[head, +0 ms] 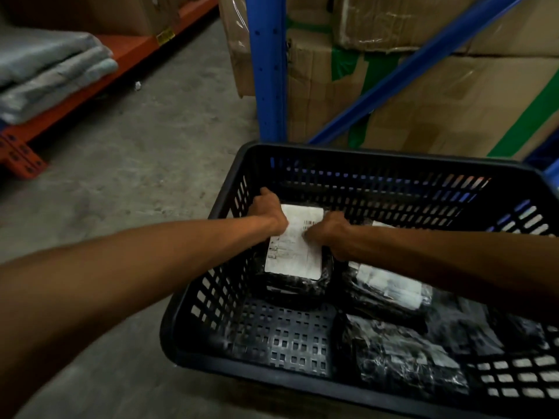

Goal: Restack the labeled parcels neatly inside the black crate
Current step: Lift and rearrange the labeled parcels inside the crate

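Note:
A black slatted crate (378, 160) stands on the concrete floor. In its far left corner lies a black-wrapped parcel with a white label (295, 255). My left hand (267, 208) grips that parcel's far left edge, next to the crate wall. At the parcel's right edge, my right hand (331, 234) is closed on it, over the label's corner. A second labeled parcel (390, 285) lies tilted just to the right, partly under my right forearm. More black-wrapped parcels (402, 361) are heaped along the crate's right side.
The crate's near left floor (284, 337) is bare perforated plastic. Behind the crate a blue rack upright (267, 71) fronts stacked cardboard boxes (438, 95). To the left an orange shelf (127, 55) carries folded grey bags (51, 71). Concrete floor (145, 152) lies between.

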Motion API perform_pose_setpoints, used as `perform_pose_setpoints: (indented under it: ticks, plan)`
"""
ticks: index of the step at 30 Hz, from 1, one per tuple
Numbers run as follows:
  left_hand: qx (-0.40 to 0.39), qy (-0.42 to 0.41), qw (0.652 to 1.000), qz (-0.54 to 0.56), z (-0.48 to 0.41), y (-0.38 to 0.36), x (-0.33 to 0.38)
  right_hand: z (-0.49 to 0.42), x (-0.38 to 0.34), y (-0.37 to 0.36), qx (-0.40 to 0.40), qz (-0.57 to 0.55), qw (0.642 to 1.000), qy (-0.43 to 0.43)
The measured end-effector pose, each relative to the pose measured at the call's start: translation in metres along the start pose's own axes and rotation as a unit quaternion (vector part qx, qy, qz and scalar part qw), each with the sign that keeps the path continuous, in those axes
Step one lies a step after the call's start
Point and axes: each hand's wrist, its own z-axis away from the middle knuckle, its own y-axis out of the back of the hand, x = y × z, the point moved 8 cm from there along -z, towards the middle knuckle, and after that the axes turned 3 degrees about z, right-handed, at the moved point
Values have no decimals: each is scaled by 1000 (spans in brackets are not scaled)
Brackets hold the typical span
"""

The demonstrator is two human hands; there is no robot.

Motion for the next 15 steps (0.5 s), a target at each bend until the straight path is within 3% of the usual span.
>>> perform_pose_setpoints:
  ticks: [2,4,11,13,15]
  plan:
    - [21,-4,999,-33,-2,-3,-2,-11,14,-3,56,-6,997,-50]
    - [28,-10,999,-21,-1,-2,-4,-16,20,-9,44,41,995,-79]
    - [40,-84,994,-55,31,-5,24,-9,8,21,-24,69,997,-3]
    - [16,-205,977,-56,52,-19,54,5,-4,50,10,185,979,80]
    - [-54,-330,935,-117,78,-45,79,26,-8,78,60,390,905,157]
